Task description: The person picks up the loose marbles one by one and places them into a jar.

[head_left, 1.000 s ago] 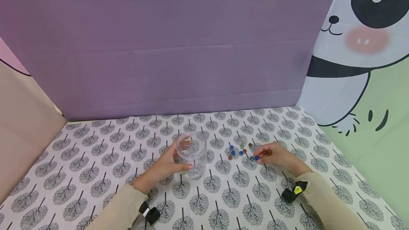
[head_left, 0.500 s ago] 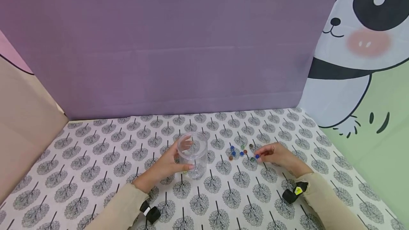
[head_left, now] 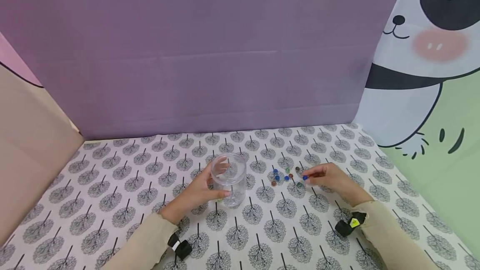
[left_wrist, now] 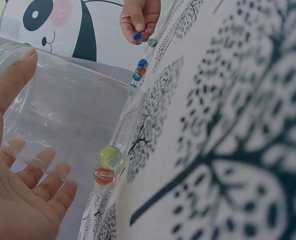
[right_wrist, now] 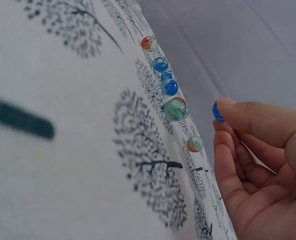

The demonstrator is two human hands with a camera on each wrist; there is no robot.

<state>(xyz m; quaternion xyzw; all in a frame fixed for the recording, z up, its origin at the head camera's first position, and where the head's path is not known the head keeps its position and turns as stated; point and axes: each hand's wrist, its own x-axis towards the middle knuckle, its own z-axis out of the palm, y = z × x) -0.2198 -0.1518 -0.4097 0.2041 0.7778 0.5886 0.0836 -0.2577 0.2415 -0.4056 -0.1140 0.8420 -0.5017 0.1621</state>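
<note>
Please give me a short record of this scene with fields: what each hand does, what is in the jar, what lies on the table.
left hand: grips the clear plastic jar, upright on the tablecloth
right hand: pinches a blue marble in its fingers
jar contents: a yellow marble and a red marble at the bottom
loose marbles: a small cluster between the hands, blue, green, reddish

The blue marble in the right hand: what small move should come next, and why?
Probably carry the blue marble leftward to the open mouth of the clear jar. The right hand pinches it just above the cloth, the left hand holds the jar upright, and two marbles lie inside.
</note>
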